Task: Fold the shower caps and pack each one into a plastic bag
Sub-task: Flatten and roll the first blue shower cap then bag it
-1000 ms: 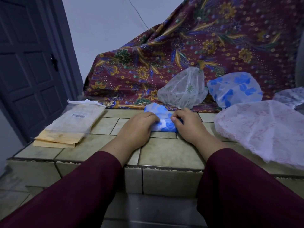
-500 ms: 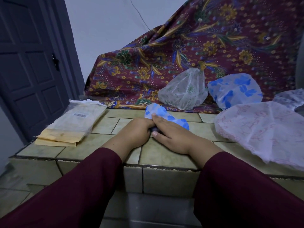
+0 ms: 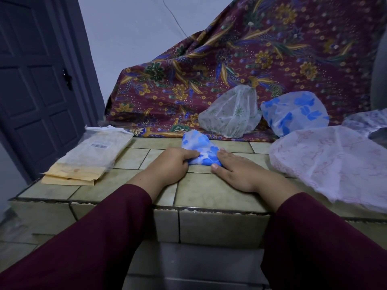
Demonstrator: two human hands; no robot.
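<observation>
I had the blue-flowered shower cap (image 3: 199, 150) folded into a small bundle on the tiled counter (image 3: 209, 191), roughly in the middle of it and just in front of the batik cloth (image 3: 251, 59) that hung down behind. My left hand (image 3: 173, 164) was curled round the bundle's left edge, fingers bent over the plastic and gripping it. My right hand (image 3: 234, 170) lay flatter, palm down on the tiles, with its fingers reaching onto the bundle's right side and the thumb against the near corner; I could not tell whether that was a true pinch or only pressing. The far tip of the cap stuck up between my hands, pointing toward the cloth. Both of my sleeves were dark red.

To my left, well apart from the bundle, a stack of clear plastic bags (image 3: 98, 155) with a barcode label lay on top of tan envelopes (image 3: 69, 176), near the counter's left edge. Behind them stood a dark panelled door (image 3: 35, 80).

To my right, a big pink-printed shower cap (image 3: 335, 162) lay spread over the counter. Behind it, against the cloth, sat a puffed-up green-printed shower cap (image 3: 230, 116) and beside that another blue-flowered shower cap (image 3: 295, 113), the two nearly touching. At the far right edge a purple-printed cap (image 3: 366, 122) was only partly in view.
</observation>
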